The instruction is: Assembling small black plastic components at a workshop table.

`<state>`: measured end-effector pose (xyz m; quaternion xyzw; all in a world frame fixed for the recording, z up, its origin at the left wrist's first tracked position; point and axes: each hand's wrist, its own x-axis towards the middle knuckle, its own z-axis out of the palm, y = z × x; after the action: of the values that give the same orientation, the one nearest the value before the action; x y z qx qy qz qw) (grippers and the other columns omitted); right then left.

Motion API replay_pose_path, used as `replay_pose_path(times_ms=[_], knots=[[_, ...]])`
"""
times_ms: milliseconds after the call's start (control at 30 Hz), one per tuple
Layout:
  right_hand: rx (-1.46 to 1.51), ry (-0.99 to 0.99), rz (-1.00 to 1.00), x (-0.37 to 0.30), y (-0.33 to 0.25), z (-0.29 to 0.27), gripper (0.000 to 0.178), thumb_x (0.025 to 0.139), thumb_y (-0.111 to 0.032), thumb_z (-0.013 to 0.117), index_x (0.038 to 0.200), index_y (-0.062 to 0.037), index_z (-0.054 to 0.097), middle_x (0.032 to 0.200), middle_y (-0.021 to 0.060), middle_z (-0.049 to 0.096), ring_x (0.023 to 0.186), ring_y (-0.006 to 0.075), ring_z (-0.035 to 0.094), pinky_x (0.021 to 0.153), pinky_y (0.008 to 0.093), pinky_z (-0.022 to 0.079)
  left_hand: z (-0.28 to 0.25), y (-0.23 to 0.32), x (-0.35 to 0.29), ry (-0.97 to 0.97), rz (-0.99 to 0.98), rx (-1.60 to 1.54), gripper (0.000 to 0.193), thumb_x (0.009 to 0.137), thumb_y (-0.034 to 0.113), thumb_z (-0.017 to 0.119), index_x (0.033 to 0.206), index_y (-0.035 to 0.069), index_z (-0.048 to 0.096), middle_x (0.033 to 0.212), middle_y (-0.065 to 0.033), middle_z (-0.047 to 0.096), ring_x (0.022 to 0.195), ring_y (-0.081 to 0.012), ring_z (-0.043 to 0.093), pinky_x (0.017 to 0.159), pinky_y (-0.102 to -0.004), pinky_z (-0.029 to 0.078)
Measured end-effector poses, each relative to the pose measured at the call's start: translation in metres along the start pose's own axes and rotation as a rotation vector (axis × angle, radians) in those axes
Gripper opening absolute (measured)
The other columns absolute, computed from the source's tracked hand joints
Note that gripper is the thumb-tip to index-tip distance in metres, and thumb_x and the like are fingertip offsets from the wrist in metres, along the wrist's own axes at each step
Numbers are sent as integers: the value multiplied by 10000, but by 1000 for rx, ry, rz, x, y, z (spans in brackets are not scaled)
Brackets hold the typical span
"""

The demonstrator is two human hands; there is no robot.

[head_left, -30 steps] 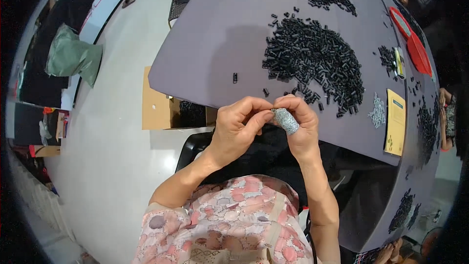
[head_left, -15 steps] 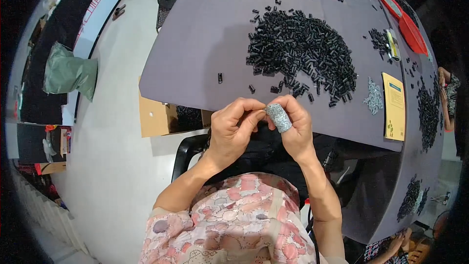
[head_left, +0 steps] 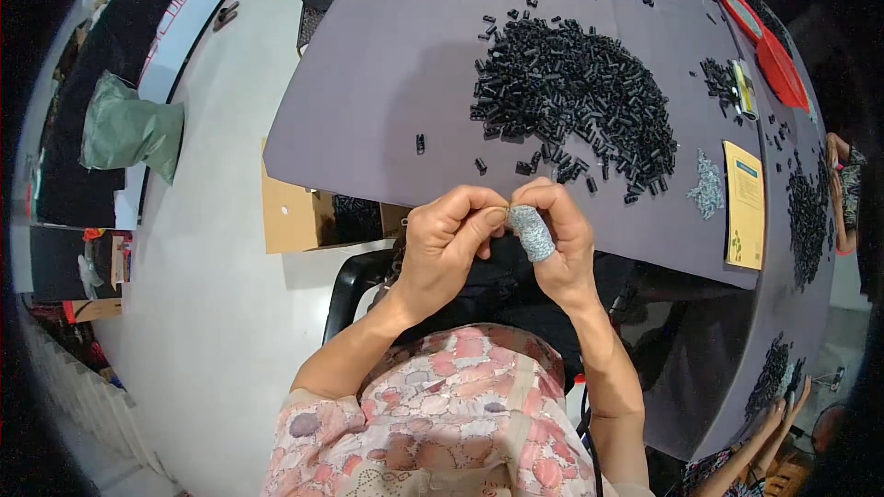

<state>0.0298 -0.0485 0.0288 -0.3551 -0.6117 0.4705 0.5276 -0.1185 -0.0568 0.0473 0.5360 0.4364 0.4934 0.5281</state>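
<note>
My left hand [head_left: 447, 239] and my right hand [head_left: 566, 248] meet just past the near table edge, fingertips touching. On my left hand the thumb and index finger are pinched together; whatever lies between them is too small to make out. A grey-silver speckled sleeve [head_left: 532, 234] covers my right thumb. The right index finger curls over beside the sleeve's tip, closed toward the left fingertips, and what it grips is hidden. Beyond both hands lies a large heap of small black cylindrical pieces [head_left: 580, 101], with a few strays such as one black piece [head_left: 421, 144].
Small silvery pieces [head_left: 706, 186] are piled beside a yellow booklet [head_left: 744, 212] on the purple-grey table [head_left: 359, 120]. Red baskets [head_left: 781, 69] stand farther right. An open cardboard box [head_left: 290, 221] sits under the near left edge. Another person's hands [head_left: 783, 419] show at lower right.
My hands stay together, and the sleeved right thumb has shifted slightly down and right. The other person's hands at lower right have reached up toward the black pieces there.
</note>
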Motion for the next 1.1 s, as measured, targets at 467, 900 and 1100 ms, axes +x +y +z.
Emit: replay_pose_path(times_ms=[467, 900, 1100], knots=[[-184, 2, -79, -7, 10, -4, 274, 683, 86, 476, 934, -22, 503, 835, 100, 528, 675, 203, 524, 599, 266, 421, -5, -5, 7, -110, -365, -456, 152, 891, 169, 529, 875, 21, 558, 635, -12, 544, 481, -47, 457, 438, -157, 354], [-400, 43, -145, -6, -3, -2, 312, 668, 97, 505, 948, -39, 521, 849, 121, 540, 723, 281, 560, 600, 308, 452, -2, -5, 4, -92, -330, -376, 155, 888, 185, 535, 869, 33, 562, 645, 2, 542, 494, -34, 445, 445, -153, 337], [-438, 95, -152, -7, -1, 4, 286, 677, 108, 505, 923, -38, 502, 812, 118, 537, 708, 302, 554, 595, 320, 450, 6, -4, -1, -20, -138, -137, 129, 892, 145, 521, 863, 25, 558, 668, 21, 527, 540, -24, 428, 474, -155, 340]])
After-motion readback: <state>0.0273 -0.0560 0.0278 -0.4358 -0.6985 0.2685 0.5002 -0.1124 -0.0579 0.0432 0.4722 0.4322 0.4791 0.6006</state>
